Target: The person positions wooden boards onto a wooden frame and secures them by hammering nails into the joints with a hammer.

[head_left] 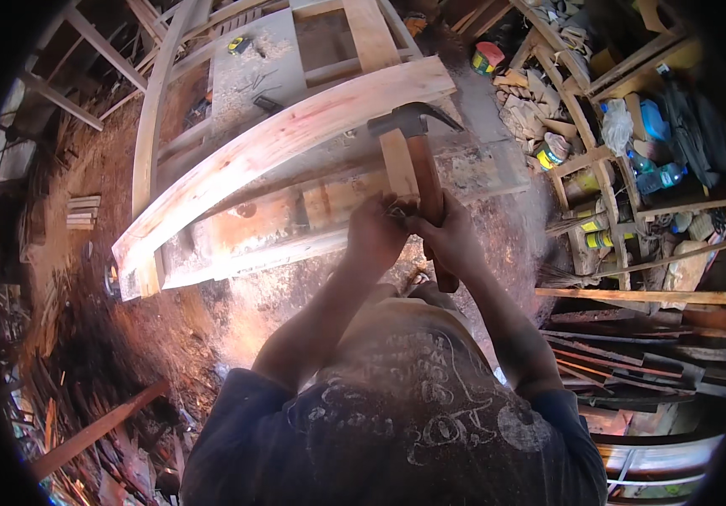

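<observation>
My right hand (451, 240) is wrapped round the wooden handle of a claw hammer (424, 164), its dark metal head up and the claw to the right. Beside it, my left hand (378, 229) is closed, fingertips close to my right thumb. Thin small bits show at its fingertips, too small to name. A short pale wood block (398, 164) stands along the handle, its lower end at my left hand; whether I grip it I cannot tell. Beyond both hands a long curved plank (287, 135) lies across the wooden frame (321, 202).
A tape measure (239, 45) and a dark small tool (268, 104) lie on the dusty board behind the plank. At right stands a wooden rack (603, 211) with bottles, tins and bags. Offcuts (540, 110) pile up at the back right. Timber strips (624, 363) lie lower right.
</observation>
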`<state>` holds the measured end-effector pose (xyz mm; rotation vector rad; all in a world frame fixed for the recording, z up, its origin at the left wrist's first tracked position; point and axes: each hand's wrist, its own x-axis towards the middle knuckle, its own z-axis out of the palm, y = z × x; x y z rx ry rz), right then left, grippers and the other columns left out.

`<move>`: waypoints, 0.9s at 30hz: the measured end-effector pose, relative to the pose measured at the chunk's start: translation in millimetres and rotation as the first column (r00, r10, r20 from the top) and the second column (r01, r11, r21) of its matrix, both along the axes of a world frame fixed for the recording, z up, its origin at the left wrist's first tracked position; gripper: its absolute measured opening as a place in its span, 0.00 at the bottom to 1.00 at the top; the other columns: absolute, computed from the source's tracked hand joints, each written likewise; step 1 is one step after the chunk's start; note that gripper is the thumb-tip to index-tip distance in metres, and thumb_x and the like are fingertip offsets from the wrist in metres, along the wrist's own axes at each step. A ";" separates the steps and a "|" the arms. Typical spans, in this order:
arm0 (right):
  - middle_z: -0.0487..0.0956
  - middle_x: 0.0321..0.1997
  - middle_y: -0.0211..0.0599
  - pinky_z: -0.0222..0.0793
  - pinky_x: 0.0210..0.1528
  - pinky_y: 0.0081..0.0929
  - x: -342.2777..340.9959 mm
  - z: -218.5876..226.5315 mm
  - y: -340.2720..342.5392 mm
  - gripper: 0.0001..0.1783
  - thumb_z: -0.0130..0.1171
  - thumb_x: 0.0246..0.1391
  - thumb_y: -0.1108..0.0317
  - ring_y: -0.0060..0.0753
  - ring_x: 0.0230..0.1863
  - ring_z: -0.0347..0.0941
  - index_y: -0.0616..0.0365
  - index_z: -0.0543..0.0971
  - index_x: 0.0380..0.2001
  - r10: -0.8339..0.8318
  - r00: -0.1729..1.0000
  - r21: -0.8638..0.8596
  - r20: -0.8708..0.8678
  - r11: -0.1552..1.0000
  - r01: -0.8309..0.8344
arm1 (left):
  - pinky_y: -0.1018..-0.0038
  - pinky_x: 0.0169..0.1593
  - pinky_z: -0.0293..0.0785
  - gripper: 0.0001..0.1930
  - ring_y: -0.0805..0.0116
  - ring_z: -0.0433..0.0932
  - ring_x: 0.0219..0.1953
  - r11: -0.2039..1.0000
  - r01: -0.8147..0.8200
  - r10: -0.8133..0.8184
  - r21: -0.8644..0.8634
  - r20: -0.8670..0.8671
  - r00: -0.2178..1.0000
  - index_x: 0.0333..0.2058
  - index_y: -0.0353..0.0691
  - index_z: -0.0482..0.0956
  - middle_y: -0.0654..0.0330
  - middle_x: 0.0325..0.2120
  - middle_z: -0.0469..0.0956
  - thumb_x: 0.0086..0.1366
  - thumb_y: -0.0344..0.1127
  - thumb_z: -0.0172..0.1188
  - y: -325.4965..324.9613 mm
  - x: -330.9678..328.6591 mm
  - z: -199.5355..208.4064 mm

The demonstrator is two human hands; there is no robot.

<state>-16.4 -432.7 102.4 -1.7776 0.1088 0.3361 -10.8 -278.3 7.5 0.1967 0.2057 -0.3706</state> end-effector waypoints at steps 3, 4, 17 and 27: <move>0.79 0.26 0.34 0.70 0.21 0.27 5.6 -0.6 5.6 0.18 0.69 0.53 0.69 0.23 0.19 0.74 0.63 0.75 0.43 0.063 0.998 0.063 -0.023 0.996 -0.061 | 0.63 0.50 0.79 0.12 0.61 0.82 0.42 0.995 -0.065 0.073 0.071 -0.112 0.991 0.40 0.39 0.80 0.55 0.36 0.83 0.73 0.41 0.53 -0.4 -3.8 -2.4; 0.78 0.26 0.33 0.69 0.21 0.26 8.1 0.2 8.0 0.17 0.69 0.53 0.70 0.23 0.19 0.74 0.63 0.74 0.42 0.123 0.992 0.081 -0.002 0.989 -0.122 | 0.63 0.50 0.79 0.12 0.61 0.82 0.42 0.995 -0.071 0.078 0.067 -0.112 0.991 0.40 0.39 0.80 0.55 0.36 0.83 0.73 0.41 0.53 3.4 -4.6 -14.6; 0.75 0.24 0.30 0.67 0.18 0.24 18.7 -12.1 -24.3 0.13 0.64 0.54 0.72 0.21 0.17 0.71 0.64 0.72 0.40 0.072 0.997 -0.111 -0.008 0.991 -0.072 | 0.63 0.33 0.75 0.13 0.56 0.81 0.26 -0.045 -0.480 -0.588 0.876 0.365 0.721 0.45 0.36 0.84 0.50 0.23 0.80 0.63 0.34 0.63 18.8 1.3 35.0; 0.75 0.23 0.29 0.66 0.17 0.23 8.4 -1.9 -36.6 0.11 0.64 0.61 0.67 0.19 0.16 0.71 0.62 0.74 0.39 0.007 0.999 -0.114 -0.054 0.993 -0.013 | 0.63 0.39 0.77 0.12 0.54 0.82 0.29 0.030 -0.589 -0.656 0.807 0.460 0.598 0.40 0.35 0.86 0.49 0.23 0.81 0.62 0.37 0.67 9.3 27.7 -1.8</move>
